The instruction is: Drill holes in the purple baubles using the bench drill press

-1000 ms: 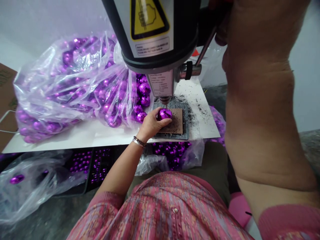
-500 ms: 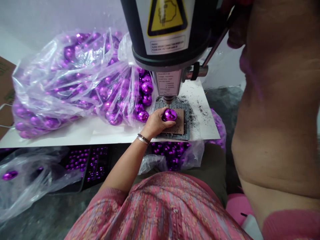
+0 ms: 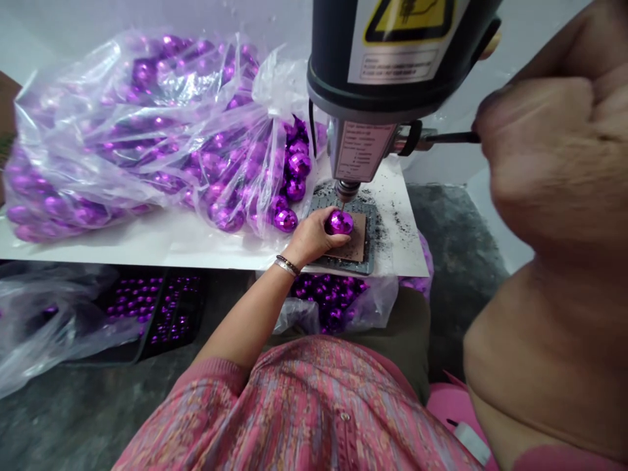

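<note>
My left hand (image 3: 314, 237) is closed round a shiny purple faceted ball (image 3: 339, 222), thumb on the near side and fingers on the far side. The ball sits over a square brown board (image 3: 357, 243) on the drill press's grey base (image 3: 369, 263). Right above the ball is the thin drill bit (image 3: 343, 205), under the chuck; whether the tip touches the ball I cannot tell. My right hand (image 3: 549, 144), large and close to the camera, is shut on the end of the drill press lever (image 3: 454, 137). The dark drill press head (image 3: 392, 78) hides part of the background.
A clear plastic bag (image 3: 147, 144) full of purple balls covers the left of the white tabletop (image 3: 161, 245). Dark shavings (image 3: 392, 222) lie around the base. Below the table edge are another bag of balls (image 3: 326, 297) and a dark crate (image 3: 142, 340) with small purple pieces.
My right hand has come lower, and the lever has swung from a steep slant to nearly level. My left hand still holds the ball under the bit. The whole view has shifted slightly.
</note>
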A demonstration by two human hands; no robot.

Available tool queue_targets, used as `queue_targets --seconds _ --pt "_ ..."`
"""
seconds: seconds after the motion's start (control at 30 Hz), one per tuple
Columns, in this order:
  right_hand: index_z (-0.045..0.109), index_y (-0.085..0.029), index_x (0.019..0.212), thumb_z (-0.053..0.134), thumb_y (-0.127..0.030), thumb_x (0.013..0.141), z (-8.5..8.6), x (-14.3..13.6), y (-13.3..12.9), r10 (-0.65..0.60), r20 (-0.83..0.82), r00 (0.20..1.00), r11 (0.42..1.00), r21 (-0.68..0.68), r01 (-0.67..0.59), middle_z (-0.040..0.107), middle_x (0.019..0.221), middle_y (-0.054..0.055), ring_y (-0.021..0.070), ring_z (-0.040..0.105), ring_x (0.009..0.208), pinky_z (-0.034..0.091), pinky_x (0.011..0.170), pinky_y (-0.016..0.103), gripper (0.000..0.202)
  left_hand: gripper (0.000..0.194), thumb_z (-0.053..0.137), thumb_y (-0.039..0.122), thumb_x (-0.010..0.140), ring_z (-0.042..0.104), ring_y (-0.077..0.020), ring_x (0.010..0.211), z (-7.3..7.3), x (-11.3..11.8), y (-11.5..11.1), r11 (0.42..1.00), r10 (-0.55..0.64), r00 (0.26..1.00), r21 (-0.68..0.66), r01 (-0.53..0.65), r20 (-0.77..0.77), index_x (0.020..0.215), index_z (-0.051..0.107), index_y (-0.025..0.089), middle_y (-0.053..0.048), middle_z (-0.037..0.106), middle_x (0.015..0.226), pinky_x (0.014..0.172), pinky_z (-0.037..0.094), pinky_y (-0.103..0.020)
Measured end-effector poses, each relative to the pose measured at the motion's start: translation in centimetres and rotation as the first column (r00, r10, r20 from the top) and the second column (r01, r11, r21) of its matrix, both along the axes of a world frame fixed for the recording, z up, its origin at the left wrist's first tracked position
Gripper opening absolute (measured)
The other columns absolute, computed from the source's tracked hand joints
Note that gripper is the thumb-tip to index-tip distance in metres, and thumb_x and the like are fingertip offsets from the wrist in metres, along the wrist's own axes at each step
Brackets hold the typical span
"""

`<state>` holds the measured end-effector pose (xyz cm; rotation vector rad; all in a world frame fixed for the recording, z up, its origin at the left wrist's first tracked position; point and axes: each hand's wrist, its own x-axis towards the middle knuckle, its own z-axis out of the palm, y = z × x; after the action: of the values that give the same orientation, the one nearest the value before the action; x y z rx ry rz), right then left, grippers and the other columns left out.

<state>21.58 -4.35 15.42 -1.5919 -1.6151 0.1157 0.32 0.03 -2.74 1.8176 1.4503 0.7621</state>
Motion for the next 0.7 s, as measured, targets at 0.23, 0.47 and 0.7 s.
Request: queue_targets --seconds 0.23,0.47,0.7 --pt "0.061 -0.016 0.100 0.043 -0.037 0.095 -1.1 -2.8 -0.8 -0.094 0.018 0.995 0.990 0.108 0.092 0.059 0.095 0.002 0.0023 0.044 0.086 0.033 0.092 0.025 0.028 0.056 0.090 0.025 0.071 0.070 -0.0265 0.107 0.0 0.2 -0.1 1.000 0.005 1.000 0.018 -0.005 0.006 0.124 0.074 0.016 -0.009 0.078 0.115 0.100 0.054 -0.038" --pt "0.073 -0.014 0.096 0.046 -0.019 0.091 -4.5 -3.0 -1.5 -0.005 0.017 1.000 0.955 0.296 0.000 0.069 0.096 0.001 0.0019 0.056 0.083 0.045 0.085 0.019 0.028 0.060 0.090 0.027 0.072 0.072 -0.0276 0.110 -0.1 0.4 -0.1 0.999 0.024 0.999 0.021 -0.023 -0.028 0.128 0.073 0.016 -0.010 0.078 0.120 0.102 0.054 -0.040" --pt "0.073 -0.011 0.088 0.045 -0.012 0.089 -6.6 -2.5 -0.9 -0.005 0.040 0.999 0.898 0.440 -0.013 0.069 0.088 -0.001 -0.0035 0.059 0.084 0.044 0.082 0.011 0.028 0.057 0.088 0.029 0.074 0.072 -0.0260 0.107 0.2 0.5 -0.4 1.000 0.028 0.998 0.003 -0.027 -0.048 0.128 0.073 0.018 -0.007 0.078 0.118 0.098 0.056 -0.036"
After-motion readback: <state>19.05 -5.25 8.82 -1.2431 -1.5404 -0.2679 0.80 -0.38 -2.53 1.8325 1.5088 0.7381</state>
